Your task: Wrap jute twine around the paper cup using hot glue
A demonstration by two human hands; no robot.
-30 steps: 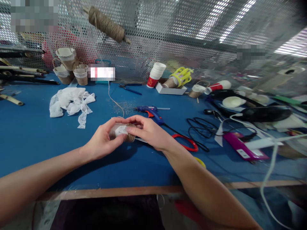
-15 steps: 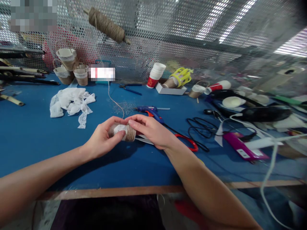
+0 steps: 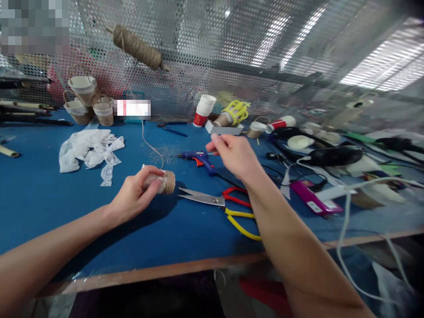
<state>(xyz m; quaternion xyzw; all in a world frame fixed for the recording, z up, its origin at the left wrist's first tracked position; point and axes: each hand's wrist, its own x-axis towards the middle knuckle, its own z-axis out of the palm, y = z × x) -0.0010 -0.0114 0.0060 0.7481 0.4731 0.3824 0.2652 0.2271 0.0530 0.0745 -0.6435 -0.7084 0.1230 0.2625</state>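
My left hand (image 3: 135, 194) grips a small paper cup (image 3: 168, 182) lying on its side, wound with brown twine at one end and with white material partly under my fingers. From this cup a strand of twine (image 3: 145, 136) runs up toward the spool. My right hand (image 3: 233, 154) hovers over the blue glue gun (image 3: 197, 156), near its rear, with loosely curled fingers and nothing visible in them; whether it touches the glue stick is unclear. Scissors (image 3: 215, 201) with red and yellow handles lie partly spread, the handle ends behind my right forearm.
A twine spool (image 3: 137, 47) hangs on the perforated metal screen. White lace (image 3: 86, 148) lies at left, below several small baskets (image 3: 82, 90). Stacked paper cups (image 3: 204, 109) stand behind the glue gun. A purple power strip (image 3: 314, 198) and cables crowd the right.
My right hand has let go of the twine-wrapped cup and moved up and right to the glue gun, uncovering the scissors. My left hand still holds the cup. The view has shifted slightly right.
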